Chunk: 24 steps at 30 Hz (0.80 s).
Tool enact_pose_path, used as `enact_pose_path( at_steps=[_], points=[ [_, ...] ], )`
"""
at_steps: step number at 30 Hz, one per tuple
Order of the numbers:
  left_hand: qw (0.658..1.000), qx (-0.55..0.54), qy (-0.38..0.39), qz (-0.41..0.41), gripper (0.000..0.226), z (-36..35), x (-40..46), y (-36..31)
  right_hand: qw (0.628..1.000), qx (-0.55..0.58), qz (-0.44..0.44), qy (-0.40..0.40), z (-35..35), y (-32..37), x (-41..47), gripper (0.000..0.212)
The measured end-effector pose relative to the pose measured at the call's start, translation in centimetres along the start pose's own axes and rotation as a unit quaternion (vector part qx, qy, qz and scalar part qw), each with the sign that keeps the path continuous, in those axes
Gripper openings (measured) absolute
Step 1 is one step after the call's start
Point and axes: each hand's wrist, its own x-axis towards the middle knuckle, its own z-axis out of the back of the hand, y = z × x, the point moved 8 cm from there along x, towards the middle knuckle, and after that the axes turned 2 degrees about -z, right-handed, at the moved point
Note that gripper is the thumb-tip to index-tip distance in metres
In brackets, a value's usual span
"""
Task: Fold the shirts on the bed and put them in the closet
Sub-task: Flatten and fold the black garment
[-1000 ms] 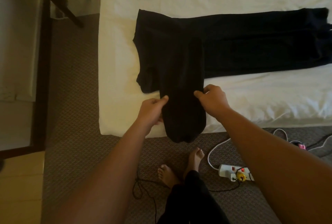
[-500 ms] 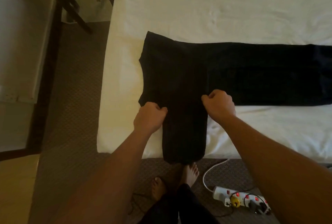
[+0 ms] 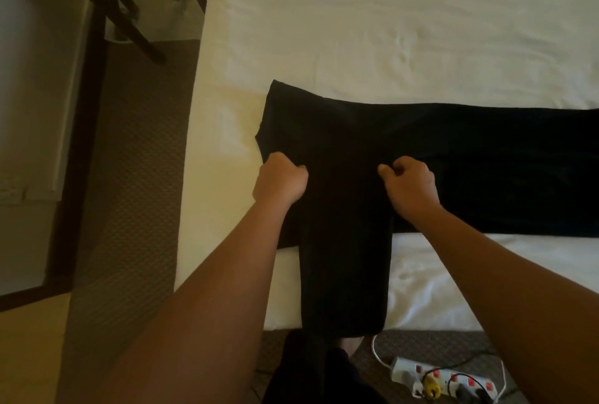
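Shirt: black shirt on the white bed, folded strip hanging over the 6 o'clock edge.
Left hand: grip closed on the strip's left edge.
Right hand: grip pinching the right edge.
Room: bare sheet toward 12 o'clock.
Floor: power strip at 5 o'clock; chair at 10 o'clock.

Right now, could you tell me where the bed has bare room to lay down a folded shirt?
The white sheet beyond the black shirt is bare across the bed. A smaller bare strip lies near the edge, right of the hanging part. The middle is crowded: left hand and right hand grip the shirt there.
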Motion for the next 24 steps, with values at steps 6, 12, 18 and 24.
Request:
enact_pose_path(
  at_steps=[6,12,18,24],
  points=[
    [0.996,-0.062,0.055,0.03,0.024,0.4,-1.7,2.1,0.998,-0.05,0.003,-0.047,0.2,-1.1,-1.2,0.02],
    [0.987,0.0,0.155,0.036,0.015,1.7,1.0,0.8,0.965,-0.11,0.206,-0.121,-1.2,6.6,-2.0,0.018],
    [0.994,0.049,-0.059,-0.078,0.021,8.2,6.9,-1.7,0.934,-0.246,0.259,0.033,-9.9,13.4,-1.6,0.044],
    [0.98,0.101,0.03,-0.169,0.031,6.4,10.7,-2.6,0.94,-0.266,0.204,0.069,-11.6,14.5,0.0,0.033]
  ],
)
